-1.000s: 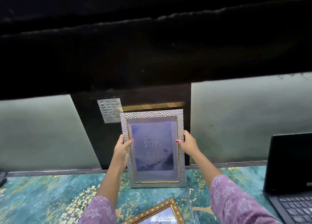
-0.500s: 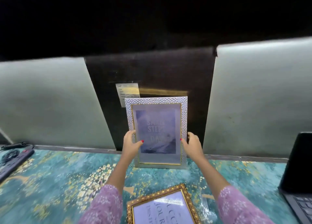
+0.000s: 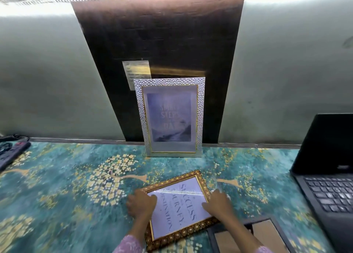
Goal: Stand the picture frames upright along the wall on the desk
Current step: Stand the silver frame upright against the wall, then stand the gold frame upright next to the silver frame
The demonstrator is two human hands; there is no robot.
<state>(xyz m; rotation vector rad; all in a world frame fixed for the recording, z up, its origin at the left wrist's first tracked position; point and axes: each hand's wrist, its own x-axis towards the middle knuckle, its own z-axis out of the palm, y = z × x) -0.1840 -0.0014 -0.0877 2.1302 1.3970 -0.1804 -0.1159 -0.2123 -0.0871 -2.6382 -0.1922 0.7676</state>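
Observation:
A silver hammered picture frame (image 3: 170,117) with a bluish print stands upright on the desk, leaning on the dark wall panel (image 3: 162,33). Nobody touches it. Nearer to me a gold ornate picture frame (image 3: 179,209) with lettering lies flat and askew on the teal floral desk mat (image 3: 66,186). My left hand (image 3: 141,203) clasps its left edge near the upper corner. My right hand (image 3: 217,203) holds its right edge, with fingers over the glass.
A dark frame (image 3: 248,235) lies face down at the lower right, touching the gold one. An open black laptop (image 3: 324,176) takes up the right side. A power strip (image 3: 11,153) with cables lies at the far left. Pale wall panels flank the dark one.
Both hands let go of the silver frame, which stays upright against the wall. They dropped toward me onto the flat gold frame. The view tilted downward.

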